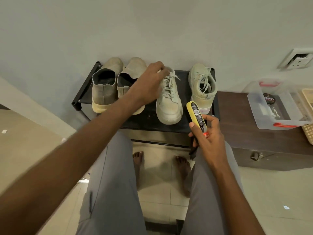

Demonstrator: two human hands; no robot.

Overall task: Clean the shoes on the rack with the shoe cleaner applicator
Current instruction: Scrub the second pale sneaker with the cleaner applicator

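— Now: left hand [152, 80] gripping the far end of the laced shoe [168, 99] on the rack [81, 92], toe pointing near.
— Right hand [205, 133] wrapped around the applicator [196, 114], just right of that toe. Closest for the wipe, likely.

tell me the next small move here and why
Probably lift the pale green sneaker off the rack: the left hand already grips its collar, while the right hand holds the yellow applicator ready beside its toe, not yet touching.
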